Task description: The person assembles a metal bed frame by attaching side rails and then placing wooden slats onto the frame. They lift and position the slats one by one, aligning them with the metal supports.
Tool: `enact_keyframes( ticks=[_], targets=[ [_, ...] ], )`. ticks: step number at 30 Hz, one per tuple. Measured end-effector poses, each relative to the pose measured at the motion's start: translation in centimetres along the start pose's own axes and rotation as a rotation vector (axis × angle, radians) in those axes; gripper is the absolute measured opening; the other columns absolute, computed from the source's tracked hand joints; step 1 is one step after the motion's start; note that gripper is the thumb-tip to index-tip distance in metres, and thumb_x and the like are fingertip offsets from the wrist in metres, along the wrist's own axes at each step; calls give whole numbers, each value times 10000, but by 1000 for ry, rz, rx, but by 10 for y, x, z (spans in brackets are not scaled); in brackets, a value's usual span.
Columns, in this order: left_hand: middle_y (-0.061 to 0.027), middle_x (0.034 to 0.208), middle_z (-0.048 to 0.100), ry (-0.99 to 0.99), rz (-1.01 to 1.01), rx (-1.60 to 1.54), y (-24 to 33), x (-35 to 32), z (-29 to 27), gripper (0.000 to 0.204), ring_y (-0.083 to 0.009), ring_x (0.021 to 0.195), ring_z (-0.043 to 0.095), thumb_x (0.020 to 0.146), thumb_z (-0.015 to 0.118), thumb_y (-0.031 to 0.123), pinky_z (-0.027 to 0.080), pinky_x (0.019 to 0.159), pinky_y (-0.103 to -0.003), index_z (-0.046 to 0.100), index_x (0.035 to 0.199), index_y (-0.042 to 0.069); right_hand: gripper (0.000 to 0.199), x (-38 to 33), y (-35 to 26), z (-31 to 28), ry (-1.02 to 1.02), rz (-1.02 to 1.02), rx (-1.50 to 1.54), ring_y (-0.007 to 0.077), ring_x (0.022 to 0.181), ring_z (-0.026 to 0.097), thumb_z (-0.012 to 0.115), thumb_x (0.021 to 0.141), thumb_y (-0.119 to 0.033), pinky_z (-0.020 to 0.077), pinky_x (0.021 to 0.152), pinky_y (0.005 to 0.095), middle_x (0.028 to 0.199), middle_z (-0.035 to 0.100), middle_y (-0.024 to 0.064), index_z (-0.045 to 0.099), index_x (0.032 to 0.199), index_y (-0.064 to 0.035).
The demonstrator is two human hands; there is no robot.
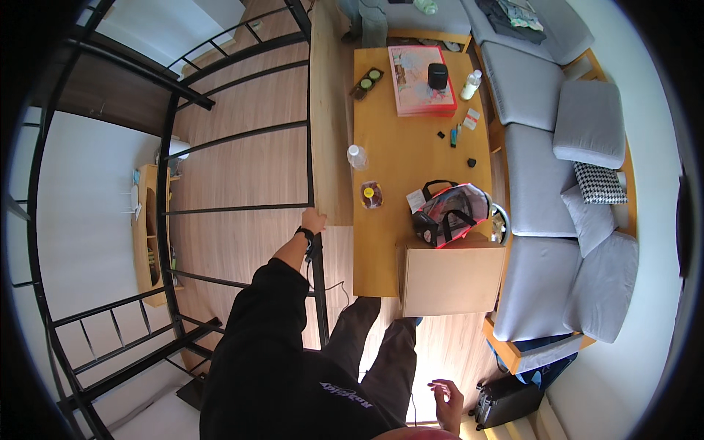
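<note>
A black metal bed frame stands to my left, its slats bare above the floor. My left hand is closed around its long side rail, where a crossbar joins it. Just right of that hand ends a pale wooden board that runs along the rail. Low in the view, my right hand hangs free with loosely bent fingers apart and nothing in them.
A wooden table bears a clear bag, a flat pink box, bottles and small items. A cardboard box is at its near end. Beyond are a grey sofa and a black suitcase. A cable trails near my legs.
</note>
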State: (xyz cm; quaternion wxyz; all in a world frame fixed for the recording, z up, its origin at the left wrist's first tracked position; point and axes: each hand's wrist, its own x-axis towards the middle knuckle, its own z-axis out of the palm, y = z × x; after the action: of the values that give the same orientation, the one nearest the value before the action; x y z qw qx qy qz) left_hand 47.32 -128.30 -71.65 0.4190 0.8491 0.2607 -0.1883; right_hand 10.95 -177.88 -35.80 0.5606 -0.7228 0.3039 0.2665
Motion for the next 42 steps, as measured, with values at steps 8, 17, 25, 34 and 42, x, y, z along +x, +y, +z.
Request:
enact_keyframes(
  ticks=[8, 17, 25, 34, 42],
  targets=[
    [-233, 904, 739, -63, -15, 62, 18, -70, -52, 302, -306, 741, 757, 833, 680, 78, 662, 559, -388, 742, 1064, -108, 187, -16, -17, -11, 28, -107, 73, 175, 947, 708, 606, 1045, -107, 544, 897, 306, 1007, 761, 127, 678, 1135, 41],
    [-222, 923, 720, -121, -46, 41, 23, -181, -104, 286, -300, 753, 743, 849, 701, 87, 677, 569, -408, 708, 1004, -153, 191, -30, -12, -26, 70, -255, 123, 191, 946, 720, 602, 1029, -92, 550, 882, 322, 1008, 773, 138, 696, 1137, 34],
    [-245, 906, 699, -110, -92, 21, 7, -274, -127, 310, -294, 737, 733, 838, 738, 85, 675, 563, -415, 676, 936, -203, 165, -46, 7, -46, 78, -336, 122, 181, 958, 723, 592, 1038, -74, 544, 853, 311, 1013, 767, 123, 694, 1117, 29],
    [-220, 852, 697, -54, -75, -54, -5, -366, -131, 313, -319, 705, 734, 802, 749, 78, 659, 533, -417, 680, 935, -197, 188, -61, 27, -68, -135, -485, 117, 171, 970, 721, 600, 1043, -103, 553, 902, 312, 1023, 770, 118, 689, 1146, 27],
    [-189, 875, 681, -51, -109, -107, -14, -476, -116, 327, -291, 733, 721, 775, 749, 70, 657, 553, -405, 674, 960, -189, 181, -55, 48, -102, -331, -536, 93, 153, 972, 714, 602, 1048, -124, 546, 891, 299, 1033, 770, 104, 691, 1125, 14]
  ],
)
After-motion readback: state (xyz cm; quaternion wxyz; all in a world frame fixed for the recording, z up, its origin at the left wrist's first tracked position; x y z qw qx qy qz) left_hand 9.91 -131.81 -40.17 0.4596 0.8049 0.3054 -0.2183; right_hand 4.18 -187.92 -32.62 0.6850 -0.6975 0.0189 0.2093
